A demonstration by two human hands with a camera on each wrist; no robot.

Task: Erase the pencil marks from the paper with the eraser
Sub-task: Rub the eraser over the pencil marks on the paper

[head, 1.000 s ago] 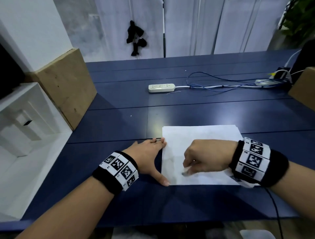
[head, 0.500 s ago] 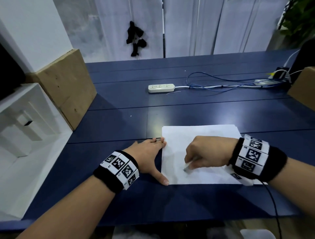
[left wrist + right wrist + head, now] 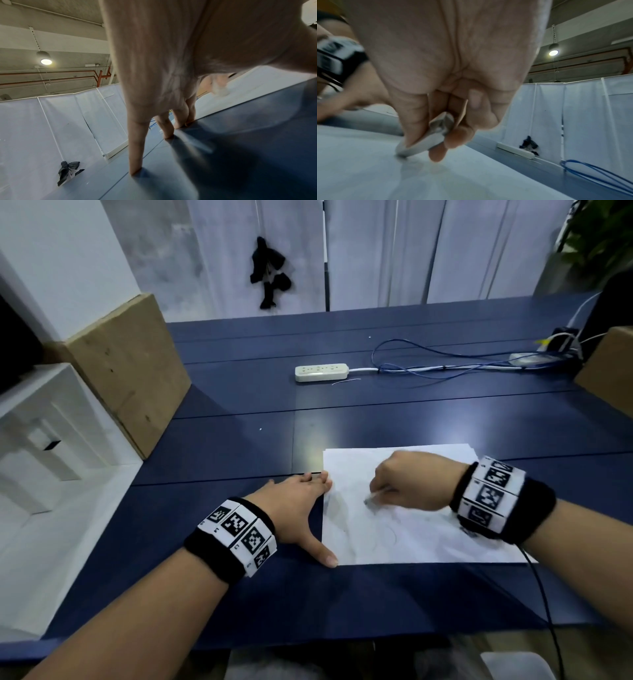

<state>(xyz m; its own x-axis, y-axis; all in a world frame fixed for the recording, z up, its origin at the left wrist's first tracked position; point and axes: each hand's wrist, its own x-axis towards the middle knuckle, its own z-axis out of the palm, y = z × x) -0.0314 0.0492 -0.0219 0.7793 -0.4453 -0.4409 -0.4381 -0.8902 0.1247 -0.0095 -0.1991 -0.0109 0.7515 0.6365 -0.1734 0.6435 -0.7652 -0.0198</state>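
Note:
A white sheet of paper (image 3: pixel 421 535) lies on the blue table (image 3: pixel 239 446) with faint pencil marks (image 3: pixel 342 515) near its left side. My right hand (image 3: pixel 411 484) pinches a worn grey-white eraser (image 3: pixel 423 142) between thumb and fingertips, its tip pressed on the paper (image 3: pixel 368 169). In the head view the eraser (image 3: pixel 371 500) shows just below the knuckles. My left hand (image 3: pixel 301 508) lies flat with spread fingers at the paper's left edge, thumb at the near left corner. In the left wrist view straight fingers (image 3: pixel 137 148) press on the table.
A white power strip (image 3: pixel 321 372) with blue and white cables (image 3: pixel 445 364) lies farther back on the table. A wooden board (image 3: pixel 130 364) leans at the left beside a white shelf unit (image 3: pixel 41 446). Another wooden piece (image 3: pixel 609 364) stands at the right edge.
My right hand with the eraser has moved away from me, up the paper, from near its front edge toward its middle. The left hand has stayed in place.

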